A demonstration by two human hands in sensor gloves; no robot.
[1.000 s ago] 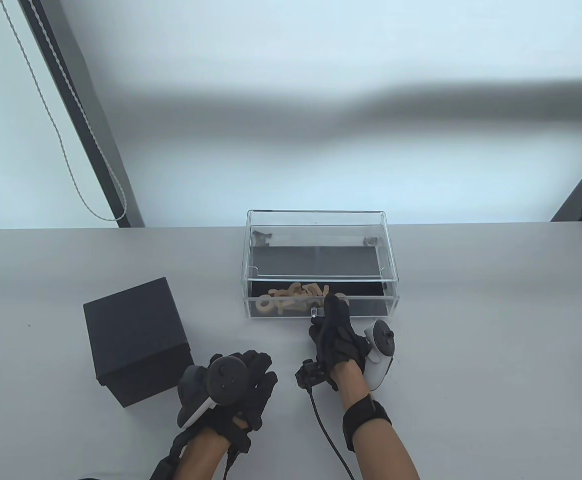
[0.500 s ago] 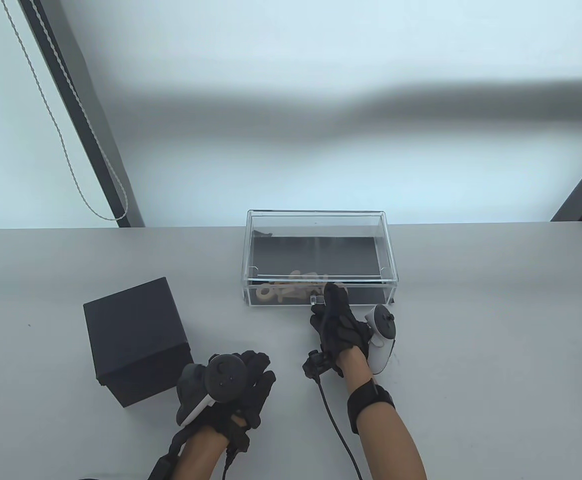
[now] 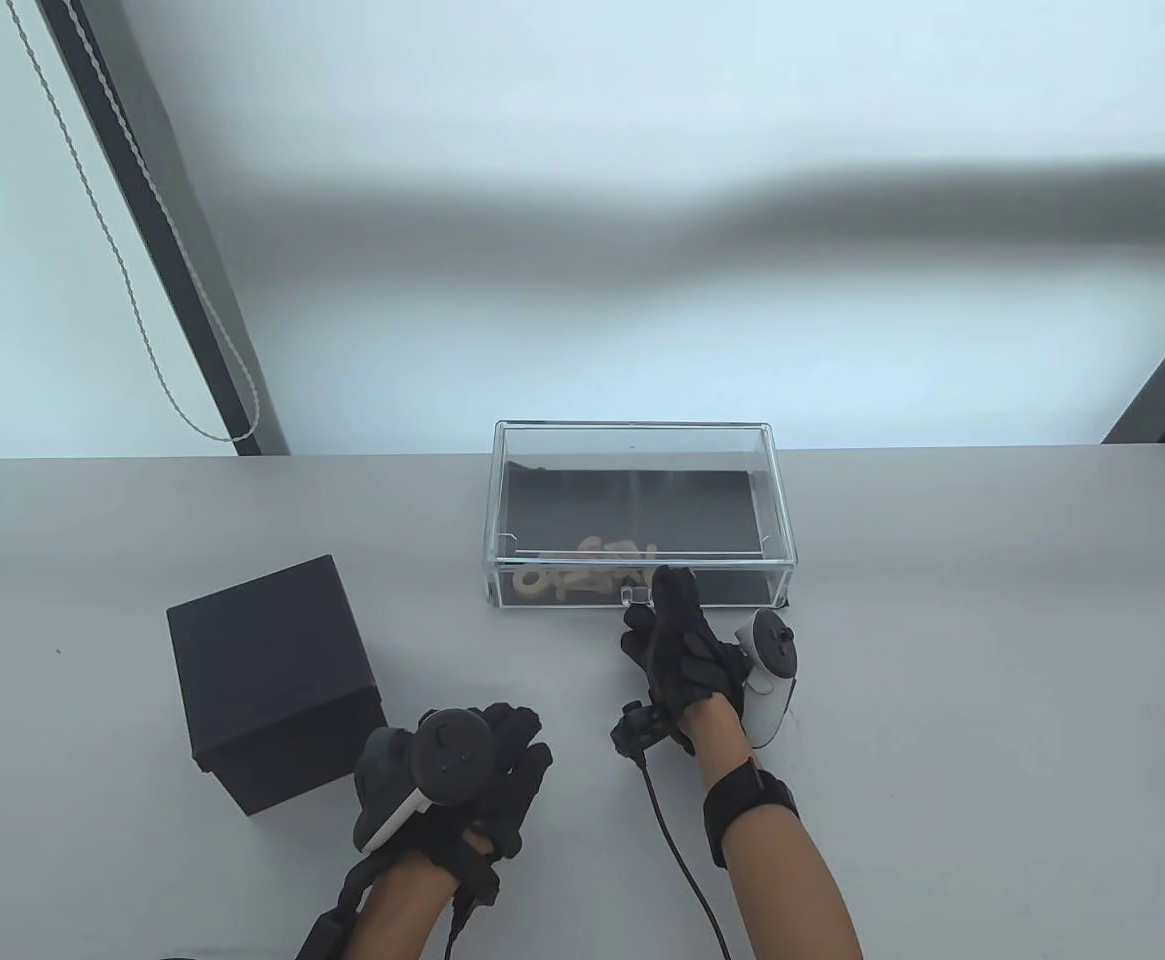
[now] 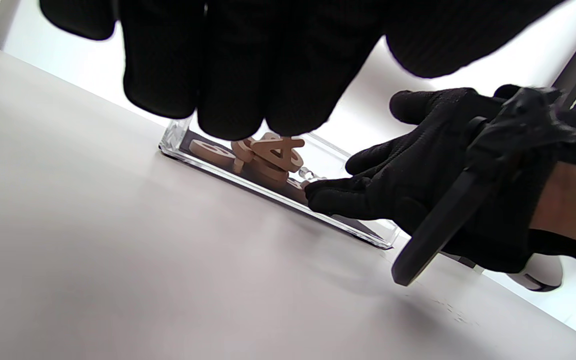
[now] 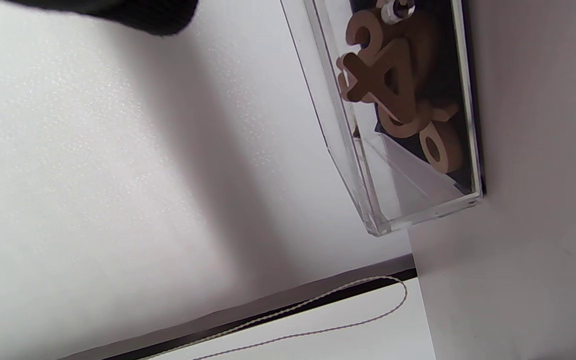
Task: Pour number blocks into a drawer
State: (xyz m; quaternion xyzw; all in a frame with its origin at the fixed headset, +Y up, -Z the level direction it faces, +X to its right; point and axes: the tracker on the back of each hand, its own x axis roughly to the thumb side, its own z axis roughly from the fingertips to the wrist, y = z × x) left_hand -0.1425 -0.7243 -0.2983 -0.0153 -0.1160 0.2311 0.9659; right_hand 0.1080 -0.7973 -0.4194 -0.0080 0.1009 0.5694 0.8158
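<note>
Number blocks [image 3: 587,575]: flat, tan, wooden-looking numerals lying in a loose heap on the dark floor of the clear acrylic drawer [image 3: 642,588], toward its left front; a "4" and a "0" read plainly in the right wrist view [image 5: 393,80]. The drawer sits nearly flush inside its transparent case [image 3: 637,505] at the far middle of the tabletop [image 3: 942,700].

Right hand [image 3: 677,655]: fingertips extended against the small clear knob [image 3: 634,597] on the drawer front; whether they pinch it or only press on it cannot be told.

Left hand [image 3: 482,775]: resting on the tabletop near the black box [image 3: 272,680], fingers loosely curled, gripping nothing.

Handling, as judged: the blocks look light, rigid and unlikely to break, and they slide freely on the smooth liner, so a jolt would scatter them inside. The acrylic is stiff but slick and can scratch or chip at its corners. The knob is the natural hold; it is small and glossy, so a fingertip pinch suits pulling and a flat push on the front panel suits closing. The case is light and may skid unless steadied.
</note>
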